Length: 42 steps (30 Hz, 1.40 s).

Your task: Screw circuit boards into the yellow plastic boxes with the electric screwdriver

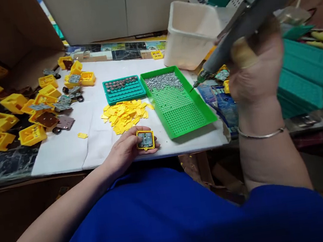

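Observation:
My left hand (pixel 126 148) is closed on a small yellow plastic case (pixel 145 139) with a grey inner plate, held over the table's front edge with the thumb on its left side. My right hand (pixel 257 64) grips a dark electric screwdriver (pixel 226 47), raised on the right and slightly blurred. Its bit points down and left, over the right rim of a green perforated tray (pixel 190 127). Small silver screws (pixel 164 81) fill the far part of that tray. A pile of flat yellow plastic pieces (pixel 125 116) lies just beyond my left hand.
A teal tray (pixel 125 96) with rows of round metal cells sits behind the yellow pile. Several yellow housings (pixel 32 134) with loose plates and wires crowd the left. A whitish plastic bin (pixel 191 33) stands at the back, and teal trays (pixel 301 75) are stacked at right.

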Available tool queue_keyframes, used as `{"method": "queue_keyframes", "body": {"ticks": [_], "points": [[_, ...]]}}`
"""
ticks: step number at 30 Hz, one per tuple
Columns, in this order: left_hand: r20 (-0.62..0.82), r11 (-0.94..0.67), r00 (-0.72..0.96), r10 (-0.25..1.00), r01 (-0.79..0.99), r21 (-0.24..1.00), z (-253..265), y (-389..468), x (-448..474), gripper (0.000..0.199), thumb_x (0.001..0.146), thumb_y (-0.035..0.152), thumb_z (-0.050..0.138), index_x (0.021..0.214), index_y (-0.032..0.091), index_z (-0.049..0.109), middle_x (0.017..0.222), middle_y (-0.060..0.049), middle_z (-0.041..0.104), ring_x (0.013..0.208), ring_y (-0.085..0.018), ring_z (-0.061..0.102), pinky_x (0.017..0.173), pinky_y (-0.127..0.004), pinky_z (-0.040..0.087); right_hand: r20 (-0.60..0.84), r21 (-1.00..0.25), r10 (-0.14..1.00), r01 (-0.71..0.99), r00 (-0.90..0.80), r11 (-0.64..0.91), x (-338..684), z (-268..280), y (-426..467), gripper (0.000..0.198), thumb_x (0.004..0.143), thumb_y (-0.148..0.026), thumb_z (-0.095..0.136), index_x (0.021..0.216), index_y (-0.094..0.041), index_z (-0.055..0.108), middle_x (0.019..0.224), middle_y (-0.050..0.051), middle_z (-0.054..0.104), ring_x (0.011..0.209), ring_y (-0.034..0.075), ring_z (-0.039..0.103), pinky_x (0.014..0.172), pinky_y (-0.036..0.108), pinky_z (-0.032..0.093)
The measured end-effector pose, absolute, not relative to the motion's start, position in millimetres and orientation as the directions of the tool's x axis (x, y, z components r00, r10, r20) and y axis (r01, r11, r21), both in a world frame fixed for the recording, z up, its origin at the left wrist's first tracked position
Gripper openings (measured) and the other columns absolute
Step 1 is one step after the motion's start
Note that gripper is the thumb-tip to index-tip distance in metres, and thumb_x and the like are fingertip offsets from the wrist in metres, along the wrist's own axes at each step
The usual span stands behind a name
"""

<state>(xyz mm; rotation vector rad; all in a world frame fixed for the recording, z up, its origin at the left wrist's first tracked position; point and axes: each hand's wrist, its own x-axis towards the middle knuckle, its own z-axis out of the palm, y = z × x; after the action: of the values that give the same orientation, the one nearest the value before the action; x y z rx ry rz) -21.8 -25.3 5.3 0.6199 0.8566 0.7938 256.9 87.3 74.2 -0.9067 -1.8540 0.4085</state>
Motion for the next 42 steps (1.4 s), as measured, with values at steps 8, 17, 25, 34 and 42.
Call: {"method": "queue_keyframes", "body": {"ticks": [8,17,25,34,42], "points": [[-0.462,0.589,0.395,0.794,-0.314,0.745,6.6,-16.1,-5.5,0.028,0.076,0.017,0.058,0.103,0.012,0.059,0.093,-0.013,0.074,0.093,-0.028,0.073,0.079,-0.038,0.059,0.539,-0.842,0.839,-0.022,-0.079,0.539,206.1,54.9,85.9,0.043,0.076,-0.065,0.070,0.081,-0.027,0.050,0.062,-0.005,0.052,0.048,0.010,0.049,0.046,0.029,0.046],[-0.476,0.605,0.401,0.783,-0.314,0.732,4.9,-16.7,-7.4,0.027,0.078,0.017,0.057,0.105,0.012,0.059,0.097,-0.014,0.074,0.093,-0.028,0.074,0.080,-0.039,0.059,0.587,-0.803,0.805,0.072,-0.084,0.592,169.9,15.4,100.6,0.053,0.084,-0.080,0.045,0.092,-0.028,0.043,0.061,-0.004,0.051,0.051,0.014,0.054,0.049,0.030,0.046],[-0.465,0.598,0.401,0.789,-0.330,0.731,5.2,-17.6,-8.4,0.027,0.080,0.017,0.058,0.106,0.012,0.059,0.099,-0.015,0.074,0.097,-0.028,0.073,0.081,-0.039,0.058,0.525,-0.818,0.846,0.218,-0.093,0.532,172.9,7.2,105.4,0.053,0.088,-0.078,0.037,0.090,-0.027,0.047,0.064,-0.002,0.056,0.051,0.014,0.054,0.049,0.031,0.047],[-0.475,0.598,0.386,0.791,-0.319,0.735,7.9,-16.8,-5.4,0.029,0.078,0.016,0.056,0.107,0.011,0.055,0.095,-0.015,0.074,0.093,-0.027,0.074,0.078,-0.035,0.059,0.596,-0.800,0.803,-0.066,0.010,0.596,167.7,19.2,99.7,0.050,0.076,-0.073,0.065,0.082,-0.026,0.048,0.057,-0.006,0.051,0.043,0.011,0.045,0.040,0.028,0.040],[-0.475,0.595,0.372,0.798,-0.358,0.719,4.8,-16.5,-3.8,0.032,0.072,0.012,0.055,0.105,0.012,0.055,0.088,-0.011,0.073,0.083,-0.025,0.075,0.075,-0.037,0.060,0.543,-0.835,0.839,-0.119,-0.023,0.537,157.3,71.3,58.7,0.054,0.074,-0.077,0.064,0.086,-0.028,0.045,0.054,-0.005,0.050,0.046,0.015,0.053,0.048,0.031,0.047]]}}
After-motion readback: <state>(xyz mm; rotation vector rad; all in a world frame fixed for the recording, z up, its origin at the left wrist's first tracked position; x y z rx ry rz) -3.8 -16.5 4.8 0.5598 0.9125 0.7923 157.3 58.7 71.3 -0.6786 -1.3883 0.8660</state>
